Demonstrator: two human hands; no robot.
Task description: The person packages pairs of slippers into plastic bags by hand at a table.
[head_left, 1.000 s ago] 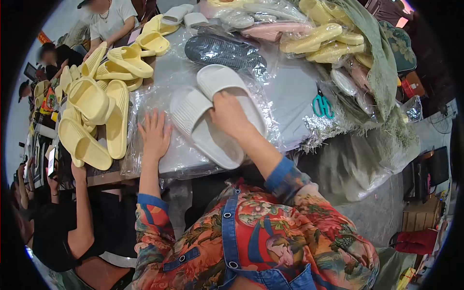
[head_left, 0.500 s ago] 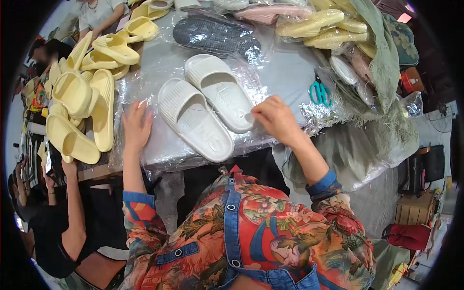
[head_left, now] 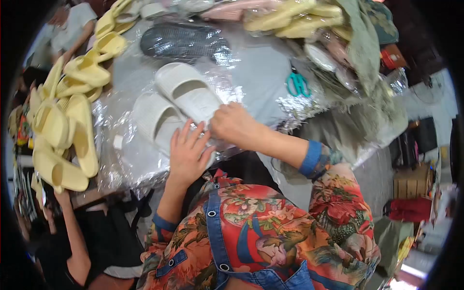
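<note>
One pale slipper (head_left: 153, 116) lies on plastic wrap (head_left: 121, 162) on the bench (head_left: 263, 65), its toe strap pointing away from the person and its heel end beneath the left hand (head_left: 190, 153), whose fingers are spread wide. A matching slipper (head_left: 186, 86) lies beside it, heel end against the right hand (head_left: 234, 125); that hand is curled, and whether it pinches anything I cannot tell. Teal-handled scissors (head_left: 298, 85) lie well apart.
</note>
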